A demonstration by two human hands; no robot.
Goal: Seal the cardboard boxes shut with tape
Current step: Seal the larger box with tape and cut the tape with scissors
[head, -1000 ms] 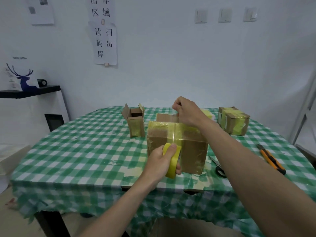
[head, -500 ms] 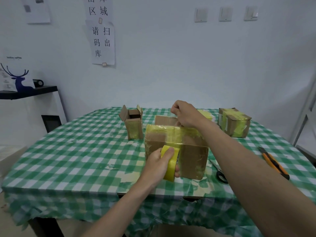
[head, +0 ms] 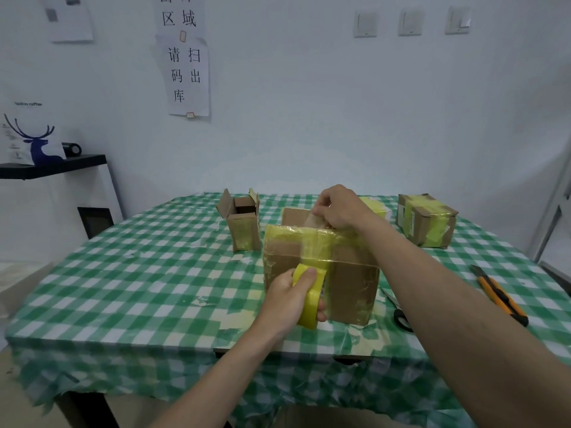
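Head view is showing you running the yellow roll, clenched in your left grip, down the front of the box mid-counter, while your right grip is pinning the tape's start on top so it is staying taut.

Wall sheets and a bag carry readable print.
The upper sheet reads 区 域; the lower sheet reads 请 扫 码 出 库. The bag, on the shelf, shows "coffee" above a blue deer.
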